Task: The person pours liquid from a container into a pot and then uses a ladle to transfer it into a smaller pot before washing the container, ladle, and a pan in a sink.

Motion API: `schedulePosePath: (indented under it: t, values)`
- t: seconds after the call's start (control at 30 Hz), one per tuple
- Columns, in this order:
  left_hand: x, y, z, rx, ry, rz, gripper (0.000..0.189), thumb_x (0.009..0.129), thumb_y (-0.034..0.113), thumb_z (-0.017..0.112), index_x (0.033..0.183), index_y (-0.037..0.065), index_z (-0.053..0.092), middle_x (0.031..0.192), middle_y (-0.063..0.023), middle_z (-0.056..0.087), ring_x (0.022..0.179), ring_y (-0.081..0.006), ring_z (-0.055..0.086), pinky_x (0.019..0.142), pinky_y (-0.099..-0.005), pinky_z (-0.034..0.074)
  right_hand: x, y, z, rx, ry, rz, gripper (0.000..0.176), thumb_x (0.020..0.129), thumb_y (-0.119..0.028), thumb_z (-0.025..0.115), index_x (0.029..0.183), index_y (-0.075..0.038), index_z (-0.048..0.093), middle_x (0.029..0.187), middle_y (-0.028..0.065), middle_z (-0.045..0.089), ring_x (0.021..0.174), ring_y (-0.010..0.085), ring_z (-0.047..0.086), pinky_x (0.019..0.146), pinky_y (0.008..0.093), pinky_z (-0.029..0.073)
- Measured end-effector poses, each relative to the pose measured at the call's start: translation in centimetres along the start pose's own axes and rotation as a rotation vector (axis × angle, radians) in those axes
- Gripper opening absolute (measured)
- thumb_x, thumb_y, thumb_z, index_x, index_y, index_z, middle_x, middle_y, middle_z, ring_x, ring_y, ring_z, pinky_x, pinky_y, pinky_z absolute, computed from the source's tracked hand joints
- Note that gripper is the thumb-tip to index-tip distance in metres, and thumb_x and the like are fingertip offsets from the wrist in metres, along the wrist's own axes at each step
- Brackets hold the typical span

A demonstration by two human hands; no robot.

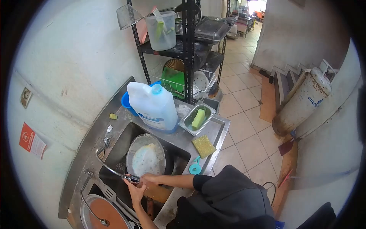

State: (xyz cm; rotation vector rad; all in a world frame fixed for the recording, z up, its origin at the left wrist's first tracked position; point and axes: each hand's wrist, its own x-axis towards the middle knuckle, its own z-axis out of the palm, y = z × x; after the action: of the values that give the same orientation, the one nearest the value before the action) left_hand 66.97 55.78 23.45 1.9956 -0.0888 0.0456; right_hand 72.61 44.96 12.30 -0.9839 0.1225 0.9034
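Note:
My left hand (136,192) is raised to the chrome nozzle of the curved faucet (133,179), its fingers and thumb bent around the nozzle's end. Just to the right, my right hand (150,178) reaches in from the side, close to the left one, its fingertips hidden behind the nozzle and the left hand. Below both hands a brown, flat-looking piece (157,192) lies in the steel sink (114,158). Beyond them in the basin stands a round bowl (146,154) with white suds.
On the counter are a large bluish jug (154,108), a steel tray (197,116) with a green sponge (198,118), a yellow scrub pad (204,146) and a teal plug (195,168). A pot of orange-brown liquid (106,213) and a slotted spatula (109,193) are at lower left.

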Motion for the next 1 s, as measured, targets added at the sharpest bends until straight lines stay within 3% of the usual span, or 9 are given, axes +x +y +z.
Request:
schedulePosePath:
  t: [0.1, 0.17, 0.3, 0.37, 0.5, 0.57, 0.77, 0.87, 1.0]
  values:
    - [0.0, -0.4, -0.6, 0.049, -0.044, -0.012, 0.077, 0.061, 0.004, 0.067, 0.124, 0.009, 0.023, 0.096, -0.0080, 0.045, 0.088, -0.0171, 0.048, 0.079, -0.0292, 0.042, 3.0, 1.8, 0.7, -0.396, 0.246, -0.121, 0.020, 0.078, -0.003, 0.046, 0.087, -0.002, 0.064, 0.075, 0.0094, 0.063, 0.061, 0.0171, 0.058, 0.055, 0.0290, 0.048]
    - [-0.2, -0.6, -1.1, 0.069, -0.045, -0.014, 0.079, 0.060, 0.005, 0.068, 0.125, 0.008, 0.022, 0.097, -0.0084, 0.045, 0.087, -0.0175, 0.048, 0.079, -0.0299, 0.042, 4.7, 3.2, 0.7, -0.093, 0.555, -0.440, 0.021, 0.078, -0.001, 0.045, 0.088, -0.002, 0.064, 0.074, 0.0120, 0.063, 0.062, 0.0180, 0.059, 0.055, 0.0308, 0.047]
    - [-0.3, -0.6, -1.6, 0.036, -0.073, -0.035, 0.082, 0.060, 0.005, 0.070, 0.125, 0.008, 0.021, 0.098, -0.0077, 0.044, 0.087, -0.0175, 0.048, 0.078, -0.0295, 0.042, 4.0, 2.4, 0.8, 0.094, 0.540, -0.323, 0.023, 0.078, -0.003, 0.044, 0.088, -0.002, 0.065, 0.073, 0.0125, 0.064, 0.064, 0.0189, 0.059, 0.058, 0.0300, 0.047]
    - [-0.3, -1.2, -2.3, -0.029, -0.080, -0.055, 0.082, 0.059, 0.005, 0.070, 0.125, 0.007, 0.021, 0.098, -0.0072, 0.044, 0.088, -0.0173, 0.048, 0.078, -0.0291, 0.042, 5.1, 2.7, 0.7, -0.632, 0.732, -0.425, 0.022, 0.078, -0.005, 0.042, 0.083, -0.003, 0.064, 0.063, 0.0087, 0.060, 0.064, 0.0183, 0.058, 0.060, 0.0296, 0.046]
    - [-0.7, -1.0, -3.4, -0.016, -0.103, 0.009, 0.084, 0.058, 0.008, 0.072, 0.125, 0.007, 0.021, 0.098, -0.0074, 0.043, 0.089, -0.0173, 0.047, 0.079, -0.0288, 0.041, 3.4, 2.7, 1.6, -0.688, 0.260, -0.361, 0.017, 0.080, -0.009, 0.044, 0.088, -0.003, 0.058, 0.069, 0.0070, 0.058, 0.075, 0.0173, 0.056, 0.068, 0.0302, 0.045]
    - [-0.7, -1.3, -3.9, -0.010, -0.101, -0.015, 0.086, 0.057, 0.010, 0.074, 0.125, 0.006, 0.022, 0.099, -0.0083, 0.043, 0.088, -0.0179, 0.047, 0.080, -0.0292, 0.040, 3.4, 4.2, 1.7, -0.037, -0.165, -0.353, 0.019, 0.084, -0.016, 0.046, 0.099, -0.005, 0.050, 0.087, 0.0077, 0.054, 0.090, 0.0158, 0.050, 0.078, 0.0292, 0.042]
    - [-0.7, -2.9, -4.1, -0.094, -0.148, 0.064, 0.079, 0.063, 0.010, 0.071, 0.124, 0.007, 0.022, 0.100, -0.0076, 0.042, 0.088, -0.0178, 0.046, 0.078, -0.0298, 0.040, -6.2, -0.7, 3.6, -0.674, -0.398, -0.780, 0.061, 0.073, -0.038, 0.069, 0.113, -0.002, 0.042, 0.113, 0.0136, 0.049, 0.109, 0.0217, 0.046, 0.089, 0.0305, 0.038]
    - [-0.4, -4.3, -3.8, -0.203, -0.087, 0.016, 0.067, 0.070, 0.010, 0.068, 0.122, 0.007, 0.026, 0.095, -0.0067, 0.044, 0.084, -0.0159, 0.046, 0.074, -0.0280, 0.040, -4.5, -0.7, 3.5, -0.811, -0.165, -0.616, 0.078, 0.058, -0.040, 0.079, 0.114, 0.000, 0.041, 0.112, 0.0168, 0.050, 0.111, 0.0261, 0.046, 0.090, 0.0335, 0.037]
    - [-0.6, -2.1, -2.8, -0.193, 0.026, -0.124, 0.053, 0.079, 0.010, 0.064, 0.121, 0.008, 0.030, 0.091, -0.0039, 0.046, 0.083, -0.0124, 0.047, 0.075, -0.0251, 0.040, -4.8, -0.8, 5.4, -0.637, -0.016, -0.563, 0.072, 0.056, -0.028, 0.079, 0.112, 0.000, 0.043, 0.102, 0.0144, 0.054, 0.100, 0.0242, 0.051, 0.086, 0.0331, 0.040]
